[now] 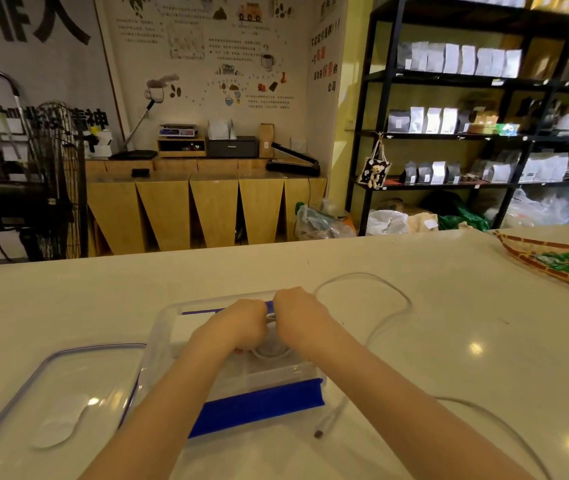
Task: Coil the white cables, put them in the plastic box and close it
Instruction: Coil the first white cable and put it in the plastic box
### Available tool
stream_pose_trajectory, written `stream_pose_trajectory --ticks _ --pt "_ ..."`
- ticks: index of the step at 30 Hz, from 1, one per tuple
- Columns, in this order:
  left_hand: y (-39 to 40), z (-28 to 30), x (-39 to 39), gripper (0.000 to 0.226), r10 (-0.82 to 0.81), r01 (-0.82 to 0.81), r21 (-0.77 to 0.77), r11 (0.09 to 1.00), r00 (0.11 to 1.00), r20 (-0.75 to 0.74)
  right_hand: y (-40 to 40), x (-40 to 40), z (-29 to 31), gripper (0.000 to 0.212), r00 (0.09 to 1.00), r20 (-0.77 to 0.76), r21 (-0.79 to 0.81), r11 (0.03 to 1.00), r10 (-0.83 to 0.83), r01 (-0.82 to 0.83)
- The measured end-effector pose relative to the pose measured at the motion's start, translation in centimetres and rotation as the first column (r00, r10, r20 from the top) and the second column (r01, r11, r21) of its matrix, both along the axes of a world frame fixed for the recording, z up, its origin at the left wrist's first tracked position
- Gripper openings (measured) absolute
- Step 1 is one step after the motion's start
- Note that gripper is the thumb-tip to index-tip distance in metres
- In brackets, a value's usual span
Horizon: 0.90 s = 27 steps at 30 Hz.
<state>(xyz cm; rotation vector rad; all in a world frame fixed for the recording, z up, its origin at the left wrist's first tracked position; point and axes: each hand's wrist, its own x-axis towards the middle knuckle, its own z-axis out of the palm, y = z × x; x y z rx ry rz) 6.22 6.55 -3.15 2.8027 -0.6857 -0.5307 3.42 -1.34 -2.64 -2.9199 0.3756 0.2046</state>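
Note:
A clear plastic box [162, 327] with blue latches stands open on the white counter in front of me. Its clear lid [79, 382] lies flat to the left of it. My left hand [238, 323] and my right hand [298, 313] are held close together above the box, both closed on a white cable [394, 299]. That cable loops out to the right across the counter and back toward my hands. A coiled white cable [272, 348] lies inside the box under my hands. A second cable [335, 414] lies right of the box with its dark plug near the front.
A patterned tray [532, 254] with green wrapped items sits at the counter's far right. The white counter [449, 341] stretches wide around the box. Beyond it are a wooden bench, a black fan at left and black shelves with bags at right.

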Motion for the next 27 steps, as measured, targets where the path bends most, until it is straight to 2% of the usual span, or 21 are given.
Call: stream_pose_trajectory --ticks 5,9,19,22,24,27 --pt "0.2 0.2 0.1 0.028 -0.006 0.006 0.008 1.000 1.000 -0.017 0.2 0.8 -0.9 0.027 0.996 -0.073 -0.098 0.993 0.055 -0.062" --pt "0.2 0.2 0.3 0.024 0.006 -0.006 -0.007 1.000 1.000 0.014 0.2 0.6 -1.3 0.026 0.993 -0.030 -0.184 0.976 0.117 -0.120" --pt "0.7 0.9 1.0 0.027 0.033 -0.033 -0.032 0.999 0.999 -0.004 -0.6 0.1 -0.2 0.030 0.986 0.139 -0.105 0.992 0.088 -0.073" --pt "0.8 1.2 1.0 0.028 0.042 -0.043 -0.077 0.996 0.999 -0.023 -1.6 -0.1 0.8 0.023 0.977 0.198 -0.009 0.997 0.074 -0.073" --pt "0.8 1.4 0.9 0.027 0.026 -0.027 -0.097 0.995 1.000 -0.013 -2.7 -0.5 1.2 0.018 0.959 0.282 0.188 0.979 0.025 -0.081" --pt "0.7 2.1 0.5 0.026 -0.046 0.053 -0.124 0.991 0.997 0.055 -4.5 -2.0 2.3 0.014 0.917 0.395 0.462 0.874 -0.053 -0.148"
